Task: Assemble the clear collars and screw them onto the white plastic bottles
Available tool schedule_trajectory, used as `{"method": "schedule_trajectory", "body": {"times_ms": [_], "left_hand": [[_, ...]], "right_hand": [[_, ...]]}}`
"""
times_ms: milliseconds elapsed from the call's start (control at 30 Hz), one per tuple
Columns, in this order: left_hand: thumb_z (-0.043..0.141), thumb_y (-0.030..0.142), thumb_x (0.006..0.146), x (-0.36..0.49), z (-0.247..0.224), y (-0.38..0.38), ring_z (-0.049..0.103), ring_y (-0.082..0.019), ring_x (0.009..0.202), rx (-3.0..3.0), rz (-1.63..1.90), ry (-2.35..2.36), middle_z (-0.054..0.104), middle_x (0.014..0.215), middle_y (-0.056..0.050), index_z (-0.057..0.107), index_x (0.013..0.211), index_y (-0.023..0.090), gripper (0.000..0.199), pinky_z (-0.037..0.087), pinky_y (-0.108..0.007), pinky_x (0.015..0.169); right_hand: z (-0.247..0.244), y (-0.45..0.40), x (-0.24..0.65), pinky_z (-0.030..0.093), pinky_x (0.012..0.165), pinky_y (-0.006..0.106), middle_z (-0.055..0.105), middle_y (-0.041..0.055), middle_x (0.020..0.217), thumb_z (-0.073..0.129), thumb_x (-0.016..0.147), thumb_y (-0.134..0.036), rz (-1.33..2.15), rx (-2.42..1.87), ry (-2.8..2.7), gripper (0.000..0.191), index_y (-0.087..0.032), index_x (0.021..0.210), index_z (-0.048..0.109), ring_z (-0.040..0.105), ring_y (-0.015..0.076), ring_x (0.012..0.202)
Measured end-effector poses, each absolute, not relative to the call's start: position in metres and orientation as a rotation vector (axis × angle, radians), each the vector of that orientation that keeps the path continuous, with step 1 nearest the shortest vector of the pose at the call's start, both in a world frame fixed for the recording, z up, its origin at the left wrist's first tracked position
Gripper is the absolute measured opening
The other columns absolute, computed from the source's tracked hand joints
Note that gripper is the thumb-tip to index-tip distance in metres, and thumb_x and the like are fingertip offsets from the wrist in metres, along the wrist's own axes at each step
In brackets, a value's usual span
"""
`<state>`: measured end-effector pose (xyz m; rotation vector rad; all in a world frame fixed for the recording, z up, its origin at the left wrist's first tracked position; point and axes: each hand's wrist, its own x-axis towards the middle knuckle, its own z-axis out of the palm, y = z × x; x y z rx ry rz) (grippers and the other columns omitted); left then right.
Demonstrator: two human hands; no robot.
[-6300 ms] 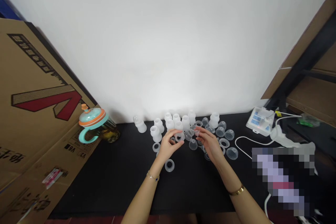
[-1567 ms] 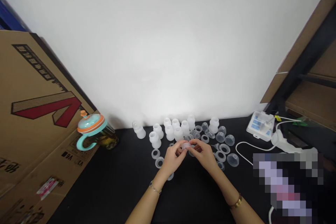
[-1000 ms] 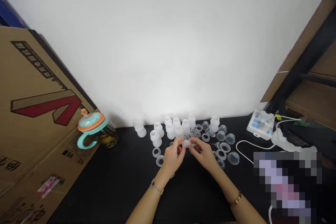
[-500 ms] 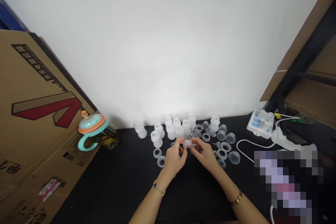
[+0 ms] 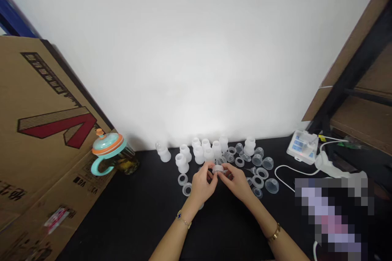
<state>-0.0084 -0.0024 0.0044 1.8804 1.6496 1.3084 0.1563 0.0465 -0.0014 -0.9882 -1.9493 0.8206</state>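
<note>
Between the fingertips of both hands is a translucent screw ring [image 5: 218,168] of a baby bottle, held just above the black table. My left hand [image 5: 204,181] pinches its left side, and my right hand [image 5: 235,181] grips its right side. Just behind the fingers stand several small white bottles [image 5: 199,155], upright and without caps. To the right lie several loose rings [image 5: 262,173] and clear dome caps [image 5: 271,186]. Two more rings [image 5: 183,179] rest left of my left hand. Whether a nipple sits inside the held ring is too small to tell.
A glass jug [image 5: 112,153] with a turquoise and orange lid stands at the left, beside a large cardboard box [image 5: 55,130]. On the right are a white power strip [image 5: 302,147], a white cable [image 5: 283,167] and a blurred-out patch. A white wall [image 5: 196,57] rises behind the table.
Both hands stay at nearly the same spot with the ring still between them; the ring looks slightly turned. The camera view has shifted a little.
</note>
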Motion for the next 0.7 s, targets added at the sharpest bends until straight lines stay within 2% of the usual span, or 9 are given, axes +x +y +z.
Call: {"method": "schedule_trajectory", "body": {"times_ms": [200,467,700], "left_hand": [[0.054,0.021,0.090,-0.0091,0.0010,-0.0022,0.066,-0.013,0.070,1.958,1.308,1.615,0.068,0.097,-0.001,0.056,0.109,0.023,0.019,0.053,-0.026,0.068],[0.054,0.019,0.089,-0.0079,-0.0005,-0.0023,0.065,-0.012,0.071,1.973,1.316,1.638,0.068,0.100,-0.001,0.057,0.110,0.023,0.021,0.053,-0.026,0.069],[0.055,0.019,0.088,-0.0071,0.0029,-0.0039,0.063,-0.012,0.070,1.964,1.315,1.667,0.066,0.091,0.001,0.058,0.102,0.022,0.014,0.051,-0.025,0.068]], "right_hand": [[-0.0007,0.0471,0.1581,0.044,0.059,0.026,0.071,0.0014,0.078,0.059,0.093,-0.036,0.795,-1.005,-2.037,0.019,-0.021,0.096,0.071,0.064,0.0180,0.066],[0.0002,0.0445,0.1572,0.044,0.059,0.025,0.072,0.0024,0.079,0.058,0.093,-0.035,0.763,-1.014,-2.044,0.020,-0.021,0.094,0.071,0.062,0.0178,0.066],[0.0017,0.0429,0.1571,0.045,0.061,0.026,0.071,0.0027,0.078,0.056,0.094,-0.036,0.772,-1.038,-2.066,0.021,-0.021,0.097,0.071,0.062,0.0183,0.066]]}}
